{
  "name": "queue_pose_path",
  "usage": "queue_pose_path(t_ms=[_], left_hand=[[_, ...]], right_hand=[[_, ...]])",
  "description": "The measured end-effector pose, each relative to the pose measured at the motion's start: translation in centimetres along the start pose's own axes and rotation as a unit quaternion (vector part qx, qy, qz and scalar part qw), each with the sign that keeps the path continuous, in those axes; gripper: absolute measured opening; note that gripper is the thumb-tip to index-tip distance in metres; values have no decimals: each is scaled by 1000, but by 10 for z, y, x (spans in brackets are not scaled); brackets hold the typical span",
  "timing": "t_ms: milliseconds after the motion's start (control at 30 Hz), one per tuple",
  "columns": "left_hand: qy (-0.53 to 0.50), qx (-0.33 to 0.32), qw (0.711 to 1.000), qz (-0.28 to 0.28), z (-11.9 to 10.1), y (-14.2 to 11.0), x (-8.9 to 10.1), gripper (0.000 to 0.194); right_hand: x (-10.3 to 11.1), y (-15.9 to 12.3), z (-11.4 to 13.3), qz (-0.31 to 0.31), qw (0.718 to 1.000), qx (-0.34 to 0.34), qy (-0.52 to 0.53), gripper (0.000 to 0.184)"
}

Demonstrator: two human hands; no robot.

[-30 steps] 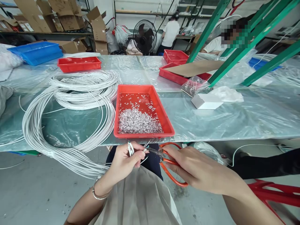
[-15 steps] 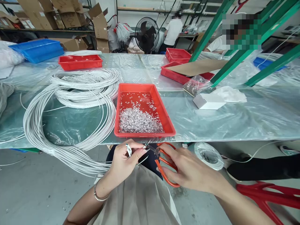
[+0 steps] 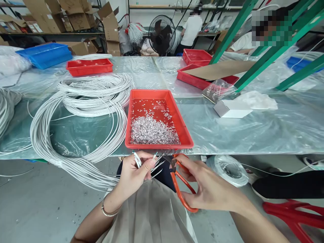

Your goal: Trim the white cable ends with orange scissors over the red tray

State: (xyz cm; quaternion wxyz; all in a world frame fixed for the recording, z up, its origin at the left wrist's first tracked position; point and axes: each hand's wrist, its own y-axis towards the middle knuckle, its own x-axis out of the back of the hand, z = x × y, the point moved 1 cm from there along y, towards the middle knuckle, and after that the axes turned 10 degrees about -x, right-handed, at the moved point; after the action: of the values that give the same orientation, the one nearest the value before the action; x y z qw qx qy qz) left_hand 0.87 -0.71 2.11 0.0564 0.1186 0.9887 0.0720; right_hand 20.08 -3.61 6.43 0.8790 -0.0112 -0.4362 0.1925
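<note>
My left hand [image 3: 138, 170] is closed on several thin white cables [image 3: 137, 159], whose ends poke out between thumb and fingers toward the right. In my right hand [image 3: 202, 182] is a pair of scissors [image 3: 186, 185] with orange handles. Their dark blades [image 3: 168, 158] are parted and lie beside the cable ends. Just beyond both hands, at the table's near edge, a red tray [image 3: 182, 128] holds a heap of small shiny metal pieces [image 3: 153, 131]. Left of the tray lies a large coil of white cable [image 3: 43, 135], its bundle hanging over the edge toward my left wrist.
Green metal posts [image 3: 268, 57] rise at the right, near a white box [image 3: 231, 109] and a red tray with cardboard [image 3: 220, 71]. Another red tray [image 3: 89, 68] and a blue tray [image 3: 45, 55] stand farther left. A red stool [image 3: 291, 212] is at lower right.
The scissors have opened wider and their handles have spread in my right hand. More cable ends now fan out from my left fingers. The view has shifted slightly.
</note>
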Motion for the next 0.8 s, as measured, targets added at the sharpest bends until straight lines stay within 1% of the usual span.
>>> queue_pose_path(t_ms=[67,133,200,300,367,467,500,533,600,633,700,800], left_hand=[[3,1,1000,7,-1,0,-1,29],[0,4,1000,14,-1,0,-2,30],[-5,1,1000,26,-1,0,-2,31],[1,-29,999,41,0,0,-1,28],[14,-57,997,43,1,-1,0,25],[18,-74,997,34,0,-2,0,24],[13,-67,997,28,0,-2,0,24],[7,-55,998,20,0,-2,0,24],[-4,-33,999,9,0,-1,-1,23],[-5,-31,999,7,0,0,-2,21],[3,-47,999,0,0,0,-4,17],[35,-89,995,-9,3,0,-6,11]], right_hand=[[0,-1,6,5,999,-6,-54,26],[0,0,8,6,997,-8,-77,22],[-1,2,8,8,996,-4,-85,18],[-2,5,4,8,996,14,-82,11],[-3,7,-2,-17,998,18,-61,11],[-3,8,-13,-131,991,-15,34,19],[-3,8,-16,-158,984,-25,82,22],[-4,8,-18,-166,977,-27,131,25],[-6,11,-17,-133,965,-17,225,27],[-8,13,-15,-111,957,-13,266,24],[-11,19,-8,-89,940,-11,330,17],[-16,29,4,-79,921,-6,381,20]])
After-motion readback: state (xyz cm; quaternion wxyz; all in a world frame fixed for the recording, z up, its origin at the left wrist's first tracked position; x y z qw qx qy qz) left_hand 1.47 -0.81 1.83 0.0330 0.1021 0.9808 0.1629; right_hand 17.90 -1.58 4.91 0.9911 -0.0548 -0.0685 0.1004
